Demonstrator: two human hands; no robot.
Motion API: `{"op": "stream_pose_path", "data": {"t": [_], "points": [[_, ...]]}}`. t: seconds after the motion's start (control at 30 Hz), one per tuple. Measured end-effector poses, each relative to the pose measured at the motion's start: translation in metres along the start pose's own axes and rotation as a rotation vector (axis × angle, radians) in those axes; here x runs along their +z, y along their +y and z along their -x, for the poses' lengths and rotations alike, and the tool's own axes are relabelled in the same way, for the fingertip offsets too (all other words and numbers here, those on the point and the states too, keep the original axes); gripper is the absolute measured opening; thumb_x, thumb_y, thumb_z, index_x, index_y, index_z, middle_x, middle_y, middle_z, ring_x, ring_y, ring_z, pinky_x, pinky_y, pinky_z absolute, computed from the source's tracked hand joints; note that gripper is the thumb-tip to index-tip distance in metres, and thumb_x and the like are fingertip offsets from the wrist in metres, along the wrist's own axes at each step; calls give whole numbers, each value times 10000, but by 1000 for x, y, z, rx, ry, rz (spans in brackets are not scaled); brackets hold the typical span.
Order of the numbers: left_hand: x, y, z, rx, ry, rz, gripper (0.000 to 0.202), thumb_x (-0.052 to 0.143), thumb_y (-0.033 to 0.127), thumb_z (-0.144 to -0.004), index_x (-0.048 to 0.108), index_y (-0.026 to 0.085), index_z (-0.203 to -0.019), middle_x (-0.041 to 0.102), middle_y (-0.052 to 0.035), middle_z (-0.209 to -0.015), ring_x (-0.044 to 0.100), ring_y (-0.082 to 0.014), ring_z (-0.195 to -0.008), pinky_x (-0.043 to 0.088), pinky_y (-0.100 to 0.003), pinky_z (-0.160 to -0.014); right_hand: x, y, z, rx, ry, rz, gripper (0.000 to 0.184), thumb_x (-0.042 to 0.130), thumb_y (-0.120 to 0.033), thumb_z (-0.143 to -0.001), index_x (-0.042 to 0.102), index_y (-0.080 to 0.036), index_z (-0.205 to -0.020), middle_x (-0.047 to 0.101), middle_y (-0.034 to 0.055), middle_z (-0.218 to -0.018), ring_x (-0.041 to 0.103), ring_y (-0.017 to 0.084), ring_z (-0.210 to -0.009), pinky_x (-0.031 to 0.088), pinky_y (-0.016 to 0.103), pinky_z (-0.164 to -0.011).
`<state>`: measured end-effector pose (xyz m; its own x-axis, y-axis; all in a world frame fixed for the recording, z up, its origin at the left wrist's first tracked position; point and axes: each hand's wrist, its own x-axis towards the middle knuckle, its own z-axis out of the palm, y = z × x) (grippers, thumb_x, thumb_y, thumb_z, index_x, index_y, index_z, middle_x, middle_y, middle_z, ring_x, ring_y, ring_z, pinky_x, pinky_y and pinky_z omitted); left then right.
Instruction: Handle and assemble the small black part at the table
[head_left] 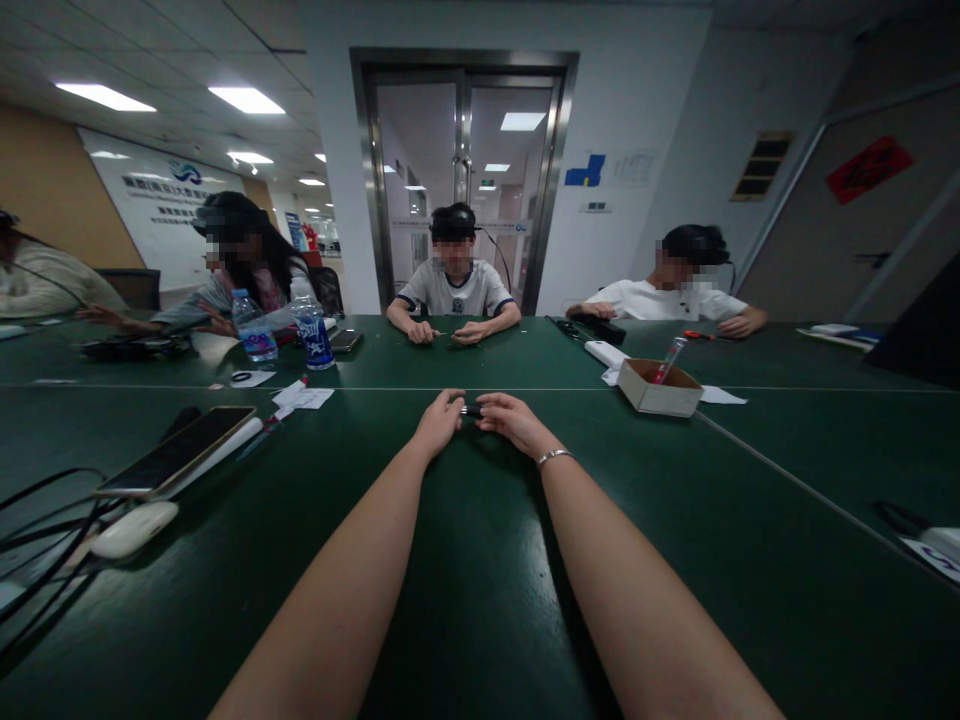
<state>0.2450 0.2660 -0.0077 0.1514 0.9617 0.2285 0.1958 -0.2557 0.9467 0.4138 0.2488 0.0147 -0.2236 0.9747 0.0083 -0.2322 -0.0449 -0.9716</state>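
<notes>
Above the middle of the green table (480,560), both my hands meet at a small black cylinder with a silver band (472,411). My left hand (439,425) pinches its silver end between thumb and fingers. From the other side, my right hand (514,422) has its fingers closed round the black end. The cylinder lies roughly level, and the fingers hide parts of both its ends. Its exact kind is too small to make out. A silver bracelet (555,457) circles my right wrist.
Left of me lie a phone (180,450), a white rounded case (135,530) and black cables (45,530). Two bottles (313,330) stand farther back. An open cardboard box (660,390) holding a clear tube sits at right. Several people sit around the table.
</notes>
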Motion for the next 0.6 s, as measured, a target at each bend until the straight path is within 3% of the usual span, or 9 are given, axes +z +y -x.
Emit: {"op": "stream_pose_path", "data": {"t": [0.17, 0.6], "points": [[0, 3, 1, -5, 19, 3, 350, 478, 236, -821, 548, 173, -1158, 516, 29, -649, 459, -97, -523, 367, -210, -526, -2, 2, -1, -10, 1, -2, 197, 586, 15, -782, 637, -129, -907, 659, 39, -774, 649, 102, -586, 559, 155, -557], [0, 8, 3, -21, 31, 16, 284, 486, 215, -815, 597, 162, -1070, 520, 16, -667, 476, -98, -546, 392, -215, -551, -3, 2, -1, -11, 0, 3, 193, 608, 0, -774, 630, -127, -918, 662, 42, -779, 658, 109, -612, 569, 164, -574]]}}
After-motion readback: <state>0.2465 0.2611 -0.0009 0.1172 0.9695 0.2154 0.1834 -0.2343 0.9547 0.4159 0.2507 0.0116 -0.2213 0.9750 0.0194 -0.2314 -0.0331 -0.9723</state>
